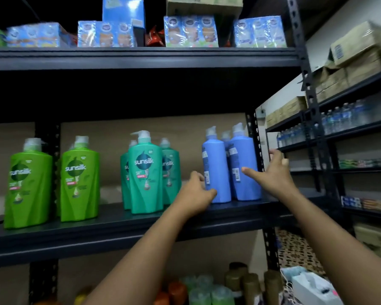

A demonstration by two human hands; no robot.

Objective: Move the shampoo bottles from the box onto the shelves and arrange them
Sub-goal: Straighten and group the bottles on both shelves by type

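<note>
Both hands are at the blue shampoo bottles (231,168) on the middle shelf (119,230). The left hand (198,192) touches the front bottle low, fingers loosely curled. The right hand (273,170) is spread open beside them, holding nothing, probably to push the group straight together.

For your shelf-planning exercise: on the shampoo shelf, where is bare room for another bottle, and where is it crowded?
Free patches: between the light green bottles and the teal bottles; the shelf front strip before the bottles. A narrower gap lies between teal and blue bottles, but the left hand fills it. Crowded: the right end, where the right hand reaches around the blue cluster beside the upright post.
</note>
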